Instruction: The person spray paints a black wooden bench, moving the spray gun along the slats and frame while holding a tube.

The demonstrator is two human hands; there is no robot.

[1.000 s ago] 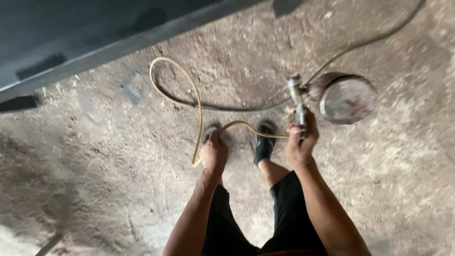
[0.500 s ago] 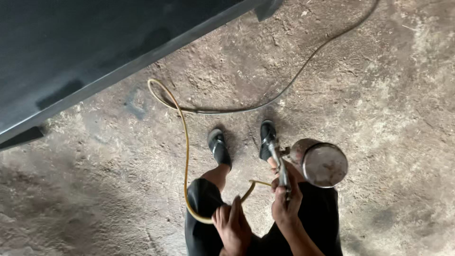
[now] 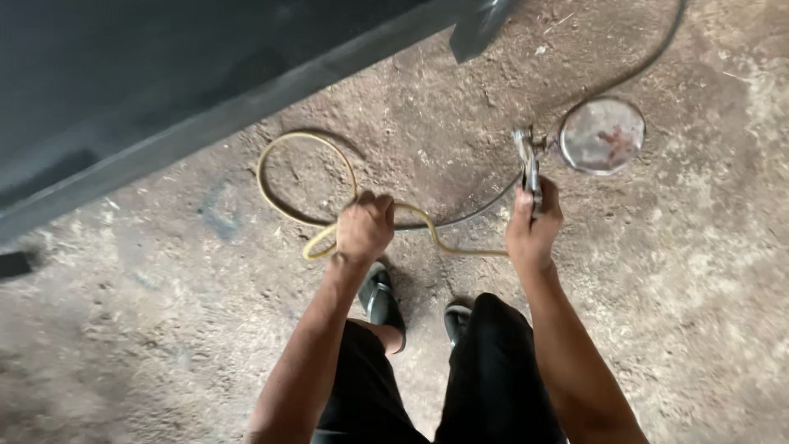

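Head view, the only one: right hand (image 3: 532,232) was closed tight around the grip of a metal spray gun with a round silver cup (image 3: 538,156), gun body pointing away from the person, cup (image 3: 602,136) sitting just right of the gun head, its lid face-on to the camera. Left hand (image 3: 364,228) was fisted around a yellowish flexible rubber hose (image 3: 306,177), fingers fully wrapped, no gap visible. Relative to the gun: the hose ran left from below the grip, through the left fist, then looped out in a wide arc on the dusty packed-earth floor (image 3: 164,329) further left. A thinner dark line (image 3: 641,66) trailed off up and right of the cup; couldn't tell where it joined. Dark grey painted panel (image 3: 164,99) sat up and left of the gun, well apart from it. Person's black shoes (image 3: 380,298) were below and left of the gun. Handling judgement: the gun looked rigid and top-heavy toward the cup side, so the pistol grip is the right hold; grabbing by the cup would risk tipping or popping the lid. Cup fill level not visible, so weight unknown. Hose looked soft, light, springy, inclined to coil and kink; best held near the gun to keep slack off the wrist.
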